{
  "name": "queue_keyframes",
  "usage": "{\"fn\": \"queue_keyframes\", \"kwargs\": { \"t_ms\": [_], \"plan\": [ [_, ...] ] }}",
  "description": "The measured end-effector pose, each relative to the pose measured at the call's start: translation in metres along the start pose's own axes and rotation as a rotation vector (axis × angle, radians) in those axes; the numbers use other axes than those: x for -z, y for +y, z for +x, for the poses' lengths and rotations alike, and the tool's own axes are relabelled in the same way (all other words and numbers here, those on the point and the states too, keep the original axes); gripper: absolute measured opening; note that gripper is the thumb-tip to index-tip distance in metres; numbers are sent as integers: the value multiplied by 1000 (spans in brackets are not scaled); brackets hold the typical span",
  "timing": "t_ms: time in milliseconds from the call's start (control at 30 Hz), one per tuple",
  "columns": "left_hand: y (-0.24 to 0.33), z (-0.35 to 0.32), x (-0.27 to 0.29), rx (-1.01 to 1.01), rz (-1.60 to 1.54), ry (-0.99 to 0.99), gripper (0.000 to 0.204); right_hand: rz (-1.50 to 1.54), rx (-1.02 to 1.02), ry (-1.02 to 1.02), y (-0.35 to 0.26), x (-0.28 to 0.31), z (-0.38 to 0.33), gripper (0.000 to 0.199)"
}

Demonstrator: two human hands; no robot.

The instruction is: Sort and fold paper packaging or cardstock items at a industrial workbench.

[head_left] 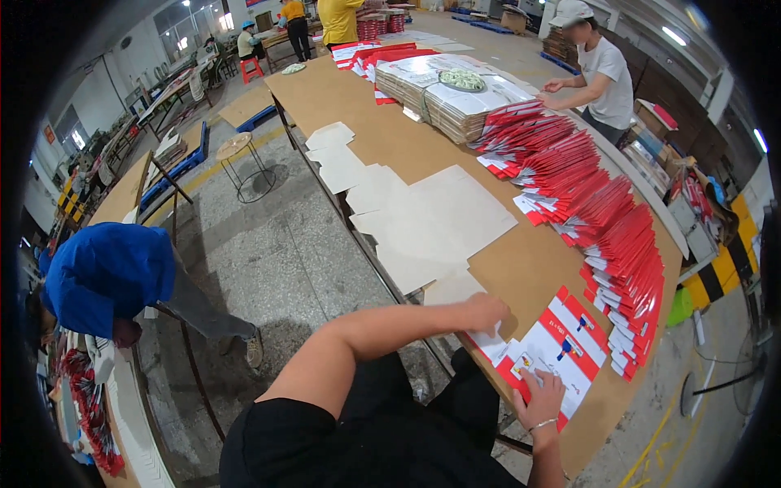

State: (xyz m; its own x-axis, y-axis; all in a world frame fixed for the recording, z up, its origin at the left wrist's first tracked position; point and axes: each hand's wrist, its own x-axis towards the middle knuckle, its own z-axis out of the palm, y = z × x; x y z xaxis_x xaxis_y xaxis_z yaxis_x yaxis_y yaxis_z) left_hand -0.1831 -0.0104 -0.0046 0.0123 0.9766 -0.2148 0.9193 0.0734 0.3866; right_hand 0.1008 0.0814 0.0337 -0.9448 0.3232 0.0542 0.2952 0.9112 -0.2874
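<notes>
Flat carton (561, 350) on table (521, 268)

Big factory hall, pretty busy looking. The floor (268, 244) is grey speckled concrete with yellow lines painted across it. A long worktop (350, 106) covered in brown board runs diagonally toward the far end. A small round wire-legged stool (236, 150) sits in the aisle beside it, and a red stool (252, 67) stands further back. Windows (183, 20) on the far left wall let daylight in, and strip lights (674, 35) glow overhead on the right. Yellow-and-black hazard striping (720, 272) marks what's probably a post or barrier, hard to tell at the edge.
</notes>
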Motion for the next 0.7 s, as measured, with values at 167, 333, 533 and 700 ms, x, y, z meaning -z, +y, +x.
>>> {"fn": "queue_keyframes", "kwargs": {
  "t_ms": [167, 333, 533, 700],
  "plan": [
    [35, -92, -30, -257, 427, 470, 53, 64, -103, -21, 6, -6, 0, 50],
    [-44, -125, 6, -272, 275, 163, 64, 15, 43, 77, 16, -20, -5, 61],
    [-35, -105, -18, 152, -207, 1061, 96, 76, -18, 80, -9, -35, -14, 64],
    [-8, -58, -41, 389, -1682, 1144, 86, 93, -5, 61, -7, -33, -14, 60]
  ]
}}
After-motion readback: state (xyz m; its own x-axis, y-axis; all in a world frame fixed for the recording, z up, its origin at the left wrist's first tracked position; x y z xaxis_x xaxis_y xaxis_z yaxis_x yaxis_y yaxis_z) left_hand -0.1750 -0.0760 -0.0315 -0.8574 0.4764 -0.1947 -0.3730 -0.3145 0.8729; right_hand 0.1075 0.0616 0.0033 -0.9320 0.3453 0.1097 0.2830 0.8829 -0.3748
